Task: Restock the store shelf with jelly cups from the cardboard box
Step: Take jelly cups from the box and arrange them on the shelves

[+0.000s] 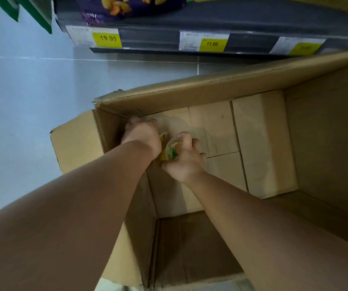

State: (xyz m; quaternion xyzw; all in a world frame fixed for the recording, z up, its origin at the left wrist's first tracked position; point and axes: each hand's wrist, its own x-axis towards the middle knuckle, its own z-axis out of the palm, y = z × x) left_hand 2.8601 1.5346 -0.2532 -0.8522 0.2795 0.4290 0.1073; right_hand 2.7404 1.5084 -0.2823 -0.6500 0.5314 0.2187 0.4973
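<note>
Sitting clasped in the right hand [186, 165], a jelly cup [172, 153]; left hand [142, 134] grip unclear.

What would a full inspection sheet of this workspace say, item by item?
Surface: pale tiled floor, seen left of the cardboard box.
Job's things: cardboard box open, mostly bare inside; a jelly cup near its far left corner.
Clutter: nothing seen.
Hands: right hand grips the jelly cup; left hand is curled beside it, and what it holds is hidden.
Cables: nothing seen.
Surroundings: dark shelf above the box, with yellow price tags and a snack bag.
</note>
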